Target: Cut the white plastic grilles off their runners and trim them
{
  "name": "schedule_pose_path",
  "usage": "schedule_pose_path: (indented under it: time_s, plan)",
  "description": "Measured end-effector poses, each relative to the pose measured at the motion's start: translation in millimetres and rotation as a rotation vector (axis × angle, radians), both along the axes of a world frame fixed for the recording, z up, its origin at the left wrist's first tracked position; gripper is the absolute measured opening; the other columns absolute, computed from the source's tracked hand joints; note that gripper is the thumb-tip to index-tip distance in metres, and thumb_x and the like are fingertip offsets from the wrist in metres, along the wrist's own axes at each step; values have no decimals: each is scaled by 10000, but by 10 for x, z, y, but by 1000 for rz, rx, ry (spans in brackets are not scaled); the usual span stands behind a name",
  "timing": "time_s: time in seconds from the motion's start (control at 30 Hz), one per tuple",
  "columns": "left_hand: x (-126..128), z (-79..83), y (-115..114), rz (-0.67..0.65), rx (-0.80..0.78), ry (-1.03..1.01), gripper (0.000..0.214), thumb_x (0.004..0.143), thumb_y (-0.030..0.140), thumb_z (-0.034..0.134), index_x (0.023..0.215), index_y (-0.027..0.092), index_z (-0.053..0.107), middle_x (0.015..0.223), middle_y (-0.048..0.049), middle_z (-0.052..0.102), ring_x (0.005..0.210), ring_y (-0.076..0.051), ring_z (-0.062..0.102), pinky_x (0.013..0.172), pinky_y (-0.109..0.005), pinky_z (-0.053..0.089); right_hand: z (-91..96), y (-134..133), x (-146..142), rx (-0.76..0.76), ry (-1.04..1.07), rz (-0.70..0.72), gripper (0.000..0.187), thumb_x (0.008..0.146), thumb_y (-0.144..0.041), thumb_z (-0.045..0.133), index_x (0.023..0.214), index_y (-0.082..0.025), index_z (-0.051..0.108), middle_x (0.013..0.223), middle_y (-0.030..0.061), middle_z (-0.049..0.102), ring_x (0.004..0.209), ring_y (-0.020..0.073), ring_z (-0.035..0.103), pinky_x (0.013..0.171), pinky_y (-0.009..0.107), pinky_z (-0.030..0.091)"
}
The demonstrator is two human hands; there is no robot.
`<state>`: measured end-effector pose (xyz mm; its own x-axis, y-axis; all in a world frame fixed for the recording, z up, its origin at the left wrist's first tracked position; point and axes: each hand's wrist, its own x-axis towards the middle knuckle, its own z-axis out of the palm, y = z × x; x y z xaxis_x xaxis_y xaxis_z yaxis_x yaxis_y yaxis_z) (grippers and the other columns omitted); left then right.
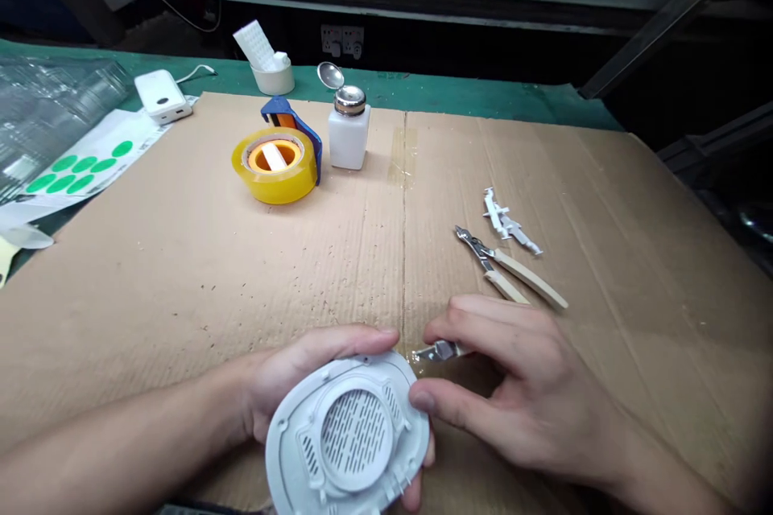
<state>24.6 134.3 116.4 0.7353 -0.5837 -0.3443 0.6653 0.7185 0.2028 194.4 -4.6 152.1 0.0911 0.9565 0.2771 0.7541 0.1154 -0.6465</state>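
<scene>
My left hand is wrapped round a white oval plastic cover with a round slotted grille, held near the front edge. My right hand is closed on a small metal-tipped tool; its tip points at the cover's upper right rim. The right thumb touches the cover's edge. Side cutters with pale handles lie just beyond my right hand, and a white plastic scrap lies behind them.
A brown cardboard sheet covers the green bench. A yellow tape roll in a blue dispenser, a white pump bottle, a white cup, a white device and green dot stickers stand at the back left.
</scene>
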Motion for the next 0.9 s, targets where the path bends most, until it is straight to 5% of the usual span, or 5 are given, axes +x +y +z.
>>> schedule_pose_path:
  time_s: [0.23, 0.43, 0.67, 0.83, 0.9]
  plan:
    - [3, -173, -14, -73, -89, -7, 834, 773, 826, 354, 1025, 88, 650, 819, -85, 681, 502, -214, 613, 719, -493, 552, -32, 133, -70, -11, 36, -152, 274, 883, -342, 697, 696, -151, 640, 579, -46, 501, 513, 67, 448, 492, 225, 321]
    - [4, -168, 8, -97, 8, -5, 870, 740, 862, 346, 1013, 99, 660, 836, -93, 681, 536, -244, 642, 715, -549, 564, -27, 109, -29, -56, -62, -380, 302, 900, -415, 654, 700, -189, 629, 572, -48, 525, 514, 90, 471, 508, 245, 345]
    - [18, -158, 22, -100, -19, -8, 883, 776, 855, 252, 987, 101, 661, 777, -111, 670, 594, -279, 677, 671, -525, 583, -43, 15, 139, -214, -205, -494, 428, 921, -627, 504, 807, -240, 648, 623, -30, 570, 555, 151, 514, 547, 281, 348]
    - [0, -212, 47, -70, -140, -51, 910, 789, 846, 238, 1044, 75, 649, 828, -138, 678, 590, -256, 678, 517, -411, 575, -64, -27, 200, -252, -274, -552, 629, 969, -677, 260, 576, -206, 401, 565, -4, 482, 541, 167, 459, 517, 286, 269]
    - [-8, -148, 108, -82, -161, -28, 880, 834, 797, 201, 1064, 69, 638, 882, -132, 671, 617, -235, 691, 456, -338, 550, -86, -25, 224, -272, -332, -587, 642, 942, -715, 266, 572, -216, 430, 567, 2, 505, 556, 188, 486, 524, 298, 276]
